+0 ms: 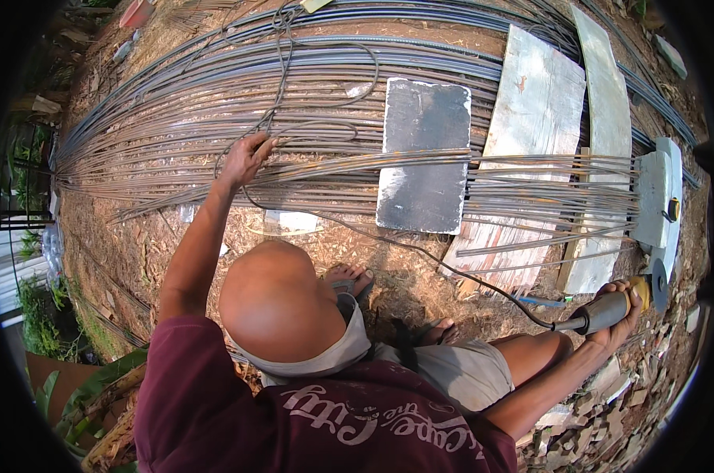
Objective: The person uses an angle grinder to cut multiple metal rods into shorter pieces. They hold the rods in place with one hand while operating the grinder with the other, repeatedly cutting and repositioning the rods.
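My left hand is raised at left centre, fingers curled on a dark power cord over thin steel bars. The cord runs down to a yellow-and-grey angle grinder, which my right hand grips at lower right. Its cutting disc sits just below a pale grey block with a small yellow-and-black item on it. Bar ends lie side by side toward that block. A dark rectangular board lies under some bars, left of two pale weathered planks.
Long bundles of ribbed bars fan across the dirt toward the left rim, with cable loops over them. My sandalled feet are below the bars. Rubble lies at lower right; plants and a red container are at the left and upper left.
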The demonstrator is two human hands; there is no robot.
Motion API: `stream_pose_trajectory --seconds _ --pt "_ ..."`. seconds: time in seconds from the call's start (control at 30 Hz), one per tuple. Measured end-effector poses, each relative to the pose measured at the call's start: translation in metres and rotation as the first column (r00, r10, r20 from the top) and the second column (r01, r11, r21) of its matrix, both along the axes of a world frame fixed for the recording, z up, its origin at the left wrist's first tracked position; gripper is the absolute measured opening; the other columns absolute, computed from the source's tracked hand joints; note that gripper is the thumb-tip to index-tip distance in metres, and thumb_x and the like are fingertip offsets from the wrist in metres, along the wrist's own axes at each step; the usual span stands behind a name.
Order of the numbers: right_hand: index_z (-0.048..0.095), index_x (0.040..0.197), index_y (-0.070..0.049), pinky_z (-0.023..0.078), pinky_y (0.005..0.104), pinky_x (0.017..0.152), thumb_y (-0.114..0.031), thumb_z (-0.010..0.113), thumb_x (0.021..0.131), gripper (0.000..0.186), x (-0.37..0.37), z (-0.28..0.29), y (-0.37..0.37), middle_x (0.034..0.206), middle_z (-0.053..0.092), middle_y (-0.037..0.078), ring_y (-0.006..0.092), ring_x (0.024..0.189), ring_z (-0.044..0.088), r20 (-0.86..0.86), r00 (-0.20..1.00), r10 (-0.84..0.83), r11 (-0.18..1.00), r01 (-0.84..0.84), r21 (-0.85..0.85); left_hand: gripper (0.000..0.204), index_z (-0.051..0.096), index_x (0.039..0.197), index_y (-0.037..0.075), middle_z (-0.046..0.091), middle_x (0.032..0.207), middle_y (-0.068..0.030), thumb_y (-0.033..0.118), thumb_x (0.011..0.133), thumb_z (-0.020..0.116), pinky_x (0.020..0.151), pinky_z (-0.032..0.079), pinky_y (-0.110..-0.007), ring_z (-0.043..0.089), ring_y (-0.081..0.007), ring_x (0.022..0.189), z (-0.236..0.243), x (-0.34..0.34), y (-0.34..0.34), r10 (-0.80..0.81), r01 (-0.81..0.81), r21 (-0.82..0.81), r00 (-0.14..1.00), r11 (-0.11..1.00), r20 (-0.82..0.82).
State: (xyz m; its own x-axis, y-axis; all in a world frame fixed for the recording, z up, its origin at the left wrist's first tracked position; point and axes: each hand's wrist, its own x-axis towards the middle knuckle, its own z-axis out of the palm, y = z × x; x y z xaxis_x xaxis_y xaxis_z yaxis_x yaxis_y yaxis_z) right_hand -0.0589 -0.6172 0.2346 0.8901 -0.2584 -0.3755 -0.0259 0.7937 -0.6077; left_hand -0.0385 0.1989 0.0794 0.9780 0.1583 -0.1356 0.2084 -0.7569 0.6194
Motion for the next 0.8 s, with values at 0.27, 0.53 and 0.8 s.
stream_pose_trajectory --seconds 0.27,0.53,0.8 --pt "0.057 0.124 0.002 0.058 0.0430 0.093 -0.008 0.072 0.103 0.027 0.006 -0.002 0.003 0.109 0.061 0.013 0.0244 0.099 0.062 0.067 0.995 0.076 0.995 -0.081 0.066 0.041 0.072 0.103 0.001 0.053 0.068 0.0013 0.041 0.110 0.066 0.054 0.042 -0.033 0.049 -0.0123 0.057 0.069 -0.033 0.242 0.804 -0.687 -0.423 0.460 0.591 0.377" --pt "0.059 0.124 0.002 0.058 0.0422 0.090 -0.006 0.072 0.101 0.028 0.000 0.005 0.024 0.104 0.063 0.013 0.0240 0.096 0.064 0.037 0.999 -0.016 1.000 0.016 0.015 0.079 0.059 0.148 -0.003 0.068 0.137 -0.0249 0.050 0.095 0.083 0.110 0.051 -0.047 0.066 -0.0380 0.124 0.038 -0.054 0.132 0.378 -0.418 0.047 0.858 0.907 0.348" --pt "0.064 0.108 -0.002 0.061 0.0419 0.083 -0.006 0.075 0.096 0.017 -0.005 0.023 0.048 0.094 0.067 0.010 0.0222 0.087 0.067 -0.041 0.989 -0.142 0.990 0.142 -0.002 0.072 0.070 0.099 -0.005 0.069 0.083 -0.0247 0.065 0.089 0.081 0.077 0.051 -0.048 0.065 -0.0334 0.079 -0.017 0.018 -0.051 -0.295 0.438 0.141 0.778 0.888 -0.555"
